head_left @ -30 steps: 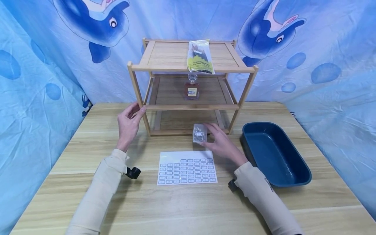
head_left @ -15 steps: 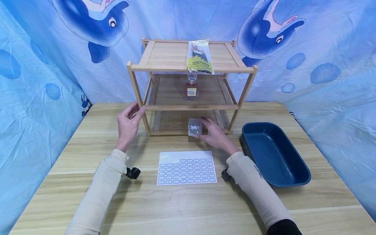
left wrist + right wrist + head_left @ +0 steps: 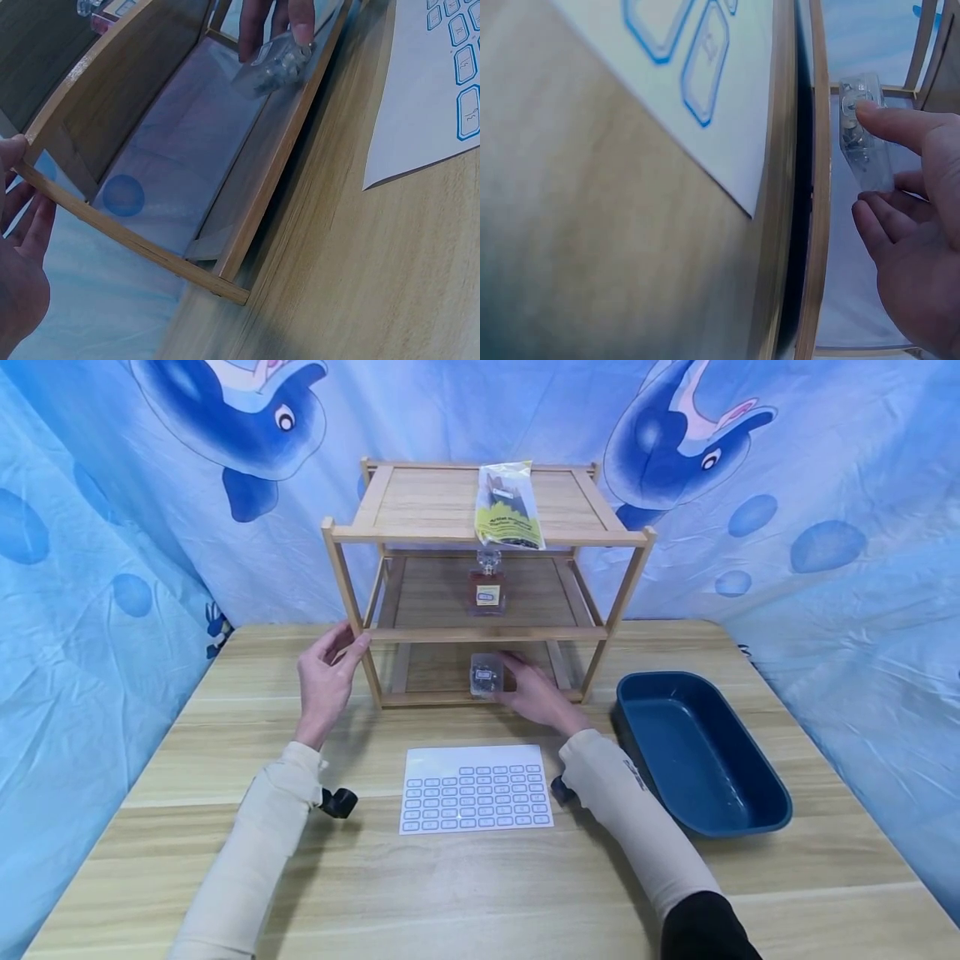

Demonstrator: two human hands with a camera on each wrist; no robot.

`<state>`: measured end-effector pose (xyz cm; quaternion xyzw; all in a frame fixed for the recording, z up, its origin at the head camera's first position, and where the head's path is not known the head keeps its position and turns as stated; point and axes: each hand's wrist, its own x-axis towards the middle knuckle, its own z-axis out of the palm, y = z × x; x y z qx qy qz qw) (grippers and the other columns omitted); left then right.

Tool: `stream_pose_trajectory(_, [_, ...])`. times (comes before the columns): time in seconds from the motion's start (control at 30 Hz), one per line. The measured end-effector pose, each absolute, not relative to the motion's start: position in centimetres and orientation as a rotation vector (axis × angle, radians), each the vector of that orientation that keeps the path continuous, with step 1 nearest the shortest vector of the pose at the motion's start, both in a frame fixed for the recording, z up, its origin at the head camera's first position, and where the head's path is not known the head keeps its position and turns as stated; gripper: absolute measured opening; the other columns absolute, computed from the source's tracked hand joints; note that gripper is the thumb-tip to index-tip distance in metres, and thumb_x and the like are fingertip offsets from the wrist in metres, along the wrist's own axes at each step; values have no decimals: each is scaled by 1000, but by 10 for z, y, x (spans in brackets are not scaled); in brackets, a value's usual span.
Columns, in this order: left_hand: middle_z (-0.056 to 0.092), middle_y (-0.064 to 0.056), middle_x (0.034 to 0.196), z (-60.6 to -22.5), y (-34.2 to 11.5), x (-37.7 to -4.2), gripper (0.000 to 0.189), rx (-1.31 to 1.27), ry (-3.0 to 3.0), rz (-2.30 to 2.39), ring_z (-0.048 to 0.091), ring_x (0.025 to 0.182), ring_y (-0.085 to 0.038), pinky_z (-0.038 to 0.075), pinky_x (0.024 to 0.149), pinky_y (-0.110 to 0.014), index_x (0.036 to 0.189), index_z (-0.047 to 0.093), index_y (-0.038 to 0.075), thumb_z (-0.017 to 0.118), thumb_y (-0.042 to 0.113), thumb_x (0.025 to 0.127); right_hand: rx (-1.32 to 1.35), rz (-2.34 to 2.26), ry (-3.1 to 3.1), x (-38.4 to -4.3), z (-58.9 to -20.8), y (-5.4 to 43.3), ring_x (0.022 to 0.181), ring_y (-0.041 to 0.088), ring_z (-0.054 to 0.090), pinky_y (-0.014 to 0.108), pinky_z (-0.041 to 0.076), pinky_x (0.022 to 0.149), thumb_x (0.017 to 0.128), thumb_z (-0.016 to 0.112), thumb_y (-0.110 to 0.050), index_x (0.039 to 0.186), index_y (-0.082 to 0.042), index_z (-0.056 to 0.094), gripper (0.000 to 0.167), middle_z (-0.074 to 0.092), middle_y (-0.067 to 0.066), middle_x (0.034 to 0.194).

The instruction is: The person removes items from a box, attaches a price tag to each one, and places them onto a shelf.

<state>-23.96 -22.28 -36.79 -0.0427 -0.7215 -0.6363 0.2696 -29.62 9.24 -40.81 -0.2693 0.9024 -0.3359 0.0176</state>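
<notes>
My right hand (image 3: 536, 693) pinches a small clear plastic box (image 3: 484, 675) by its side, thumb opposite the fingers. The box bears a small white label, and small pieces show through its walls. It is at the front rail of the bottom shelf of a three-tier wooden rack (image 3: 420, 634); in the right wrist view the box (image 3: 864, 135) overlaps that shelf. My left hand (image 3: 326, 672) grips the rack's left front post near the middle tier. The left wrist view shows the thumb on one side of the post and fingers on the other.
On the middle shelf stands a perfume bottle (image 3: 487, 589) of reddish liquid. A yellow and white packet (image 3: 510, 510) lies on top, overhanging the front edge. A sheet of blue-framed labels (image 3: 476, 789) lies before the rack. To the right is a dark blue basin (image 3: 757, 768).
My right hand has carried the clear box forward and slightly left, from above the table to the bottom shelf's front rail. The left hand has stayed on the post.
</notes>
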Motion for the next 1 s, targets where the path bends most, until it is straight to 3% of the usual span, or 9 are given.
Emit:
stream_pose_trajectory(0.53, [66, -13, 120, -370, -224, -241, 44, -116, -1930, -1744, 65, 110, -14, 51, 101, -28, 136, 62, -6, 71, 18, 100, -792, -1018, 2773, -309, -409, 85, 145, 38, 39, 50, 36, 116, 100, 71, -22, 162, -7, 32, 75, 31, 18, 165])
stream_pose_trajectory(1.0, [67, -5, 115, -370, -223, -242, 43, -112, -1912, -1763, 65, 109, -13, 50, 102, -28, 136, 62, -6, 71, 15, 100, -738, -925, 2702, -319, -409, 79, 153, 35, 25, 46, 24, 122, 106, 61, -25, 164, -6, 21, 74, 17, 15, 170])
